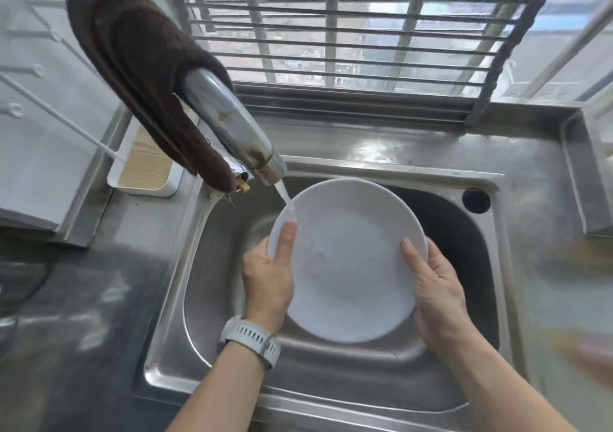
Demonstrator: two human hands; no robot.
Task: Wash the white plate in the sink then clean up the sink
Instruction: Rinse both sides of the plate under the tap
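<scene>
Head view: a stainless steel counter (99,299) runs below a barred window (348,33), with a steel sink (464,382) set into it. A chrome faucet (232,123) reaches over the basin from the upper left, and a dark brown cloth (139,66) is draped over it. A thin stream of water (284,196) falls from the spout onto the upper left rim of a white plate (348,265).

The plate is held above the middle of the basin, tilted with its face toward the camera. The left hand (268,279) grips the plate's left edge, thumb laid across the front of the rim just under the stream, the other fingers hidden behind. A white watch (252,338) sits on that wrist. The right hand (434,292) grips the right edge the same way, thumb on the front, fingers curled out of sight behind.

Left of the faucet, a white tray (146,169) with a ridged tan insert rests on the counter. The right edge of the view is blurred.
</scene>
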